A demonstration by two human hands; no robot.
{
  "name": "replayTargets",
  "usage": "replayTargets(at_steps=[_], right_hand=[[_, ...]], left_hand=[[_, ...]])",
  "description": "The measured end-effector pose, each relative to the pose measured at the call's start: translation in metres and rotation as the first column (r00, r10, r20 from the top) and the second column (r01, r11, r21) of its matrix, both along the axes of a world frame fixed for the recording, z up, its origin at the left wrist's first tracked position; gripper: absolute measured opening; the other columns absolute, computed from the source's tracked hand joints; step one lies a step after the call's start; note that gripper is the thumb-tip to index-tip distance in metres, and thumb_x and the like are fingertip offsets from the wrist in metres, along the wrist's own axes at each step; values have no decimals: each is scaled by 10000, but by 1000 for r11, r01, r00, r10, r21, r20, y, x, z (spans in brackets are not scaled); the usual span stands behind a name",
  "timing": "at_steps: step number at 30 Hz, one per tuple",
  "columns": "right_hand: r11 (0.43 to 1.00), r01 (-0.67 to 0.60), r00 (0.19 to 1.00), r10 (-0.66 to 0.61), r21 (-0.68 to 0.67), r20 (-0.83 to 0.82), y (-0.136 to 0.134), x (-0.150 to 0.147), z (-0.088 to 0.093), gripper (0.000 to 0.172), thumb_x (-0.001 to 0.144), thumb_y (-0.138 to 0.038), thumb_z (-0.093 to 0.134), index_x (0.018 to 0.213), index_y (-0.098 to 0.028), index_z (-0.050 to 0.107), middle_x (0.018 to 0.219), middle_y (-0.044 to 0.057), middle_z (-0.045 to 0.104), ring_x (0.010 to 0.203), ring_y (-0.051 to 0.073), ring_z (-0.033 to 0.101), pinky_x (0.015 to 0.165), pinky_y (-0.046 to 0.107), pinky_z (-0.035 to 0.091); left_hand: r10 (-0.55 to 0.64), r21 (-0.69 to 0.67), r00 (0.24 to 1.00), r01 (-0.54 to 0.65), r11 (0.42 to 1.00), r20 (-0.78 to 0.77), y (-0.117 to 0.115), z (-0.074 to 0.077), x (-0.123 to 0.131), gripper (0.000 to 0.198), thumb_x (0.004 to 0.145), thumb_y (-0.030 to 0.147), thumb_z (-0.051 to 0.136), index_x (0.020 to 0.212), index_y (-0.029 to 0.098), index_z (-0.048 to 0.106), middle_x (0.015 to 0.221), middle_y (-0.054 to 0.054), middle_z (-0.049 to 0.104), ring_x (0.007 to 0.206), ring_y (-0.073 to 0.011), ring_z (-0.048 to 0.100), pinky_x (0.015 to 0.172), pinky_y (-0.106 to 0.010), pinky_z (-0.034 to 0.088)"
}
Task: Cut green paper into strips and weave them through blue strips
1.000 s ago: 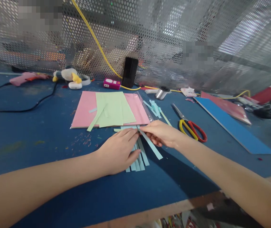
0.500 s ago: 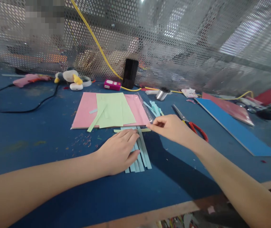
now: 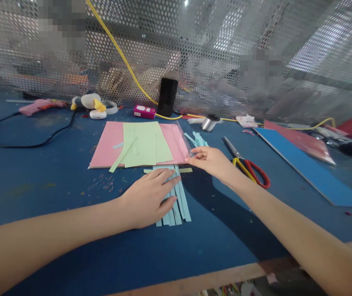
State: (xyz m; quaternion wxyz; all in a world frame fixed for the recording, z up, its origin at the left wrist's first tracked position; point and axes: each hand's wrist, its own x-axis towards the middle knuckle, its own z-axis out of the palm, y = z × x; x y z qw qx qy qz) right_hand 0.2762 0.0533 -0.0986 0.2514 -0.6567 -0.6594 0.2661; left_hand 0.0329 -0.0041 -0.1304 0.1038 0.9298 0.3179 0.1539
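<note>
My left hand [image 3: 146,199] lies flat on several light blue paper strips [image 3: 176,205], which run side by side toward me on the blue table [image 3: 71,238]. Its fingertips reach a pale yellow-green strip [image 3: 167,170] lying crosswise over them. My right hand [image 3: 208,161] holds nothing, and its fingertips are next to the corner of a clear plastic sleeve [image 3: 182,137]. A pink sheet [image 3: 109,146] lies just above the strips, with a pale green sheet [image 3: 141,144] on top of it. A few loose blue scraps [image 3: 198,139] lie beyond my right hand.
Red-and-yellow-handled scissors [image 3: 250,172] lie right of my right hand. Further right are a blue board [image 3: 311,174] and a red sheet [image 3: 299,142]. A tape spool [image 3: 209,122], black phone [image 3: 167,96], plush toy [image 3: 89,100] and cables stand along a perforated metal screen [image 3: 213,53].
My right hand has let go of a blue strip, which now lies among the others, and has moved away up and left toward the plastic sleeve. My left hand stays on the strips.
</note>
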Motion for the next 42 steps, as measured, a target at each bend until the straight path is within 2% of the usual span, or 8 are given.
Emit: replayTargets(at_steps=[6, 12, 21, 25, 28, 30, 34, 42], right_hand=[[982, 90, 878, -156, -164, -453, 10, -16, 5, 386, 693, -126, 790, 1053, -90, 653, 618, 34, 641, 524, 156, 616, 488, 300, 550], [993, 30, 828, -91, -118, -553, 24, -29, 15, 352, 781, -97, 712, 1119, -81, 615, 655, 39, 679, 581, 143, 663, 622, 293, 616], [999, -39, 890, 18, -37, -455, 41, -27, 12, 304, 800, -151, 683, 1092, -101, 615, 696, 29, 650, 566, 137, 644, 606, 302, 583], [998, -64, 942, 68, 22, -328, 33, -11, 3, 463, 760, -176, 727, 1198, -152, 579, 714, 7, 632, 539, 161, 612, 541, 332, 530], [963, -25, 993, 55, 268, -106, 15, -4, -1, 385, 766, -213, 739, 1124, -181, 600, 794, 19, 626, 645, 174, 596, 649, 355, 510], [869, -202, 978, 155, 452, 137, 1, -5, -2, 143, 854, -239, 660, 990, -201, 644, 839, 36, 644, 777, 199, 601, 782, 388, 498], [779, -501, 852, 366, 378, 374, -15, -12, -5, 94, 906, -274, 640, 940, -222, 710, 918, 49, 699, 955, 239, 581, 905, 414, 454], [846, -435, 888, 346, 310, 303, -14, -19, -18, 70, 867, -216, 692, 933, -213, 714, 967, 44, 710, 970, 233, 571, 874, 384, 467]], left_hand=[[0, 0, 1000, 0, 1000, -23, 0, 0, 2, 495, 1005, 382, 380, 1438, 160, 469, 1456, -124, 490, 1343, -306, 423, 1100, -490, 404], [-2, 11, 1000, 2, 1000, -23, -2, 1, 2, 491, 1004, 387, 379, 1427, 160, 480, 1444, -125, 503, 1352, -311, 416, 1098, -495, 406], [-6, 25, 999, 7, 1000, -40, -3, 3, 3, 510, 1011, 387, 367, 1469, 171, 428, 1474, -116, 477, 1363, -296, 406, 1101, -488, 409], [-3, 26, 999, 5, 1000, -54, -4, 5, 2, 517, 1005, 383, 377, 1462, 151, 440, 1462, -124, 489, 1348, -295, 420, 1106, -475, 407], [1, 10, 999, -1, 1000, -53, -4, 6, 1, 516, 1002, 379, 379, 1462, 153, 441, 1471, -116, 483, 1359, -293, 410, 1110, -471, 404], [5, 6, 999, -5, 1000, -48, -3, 5, 1, 511, 1003, 382, 377, 1456, 155, 449, 1471, -114, 481, 1364, -293, 405, 1116, -472, 397], [2, 14, 999, -1, 1000, -41, -1, 3, 3, 500, 1008, 391, 374, 1439, 157, 465, 1448, -114, 495, 1350, -297, 415, 1113, -481, 398], [-1, 11, 999, 1, 1000, -42, 0, 0, 3, 492, 1007, 392, 381, 1431, 159, 471, 1437, -111, 496, 1352, -292, 410, 1109, -481, 403]])
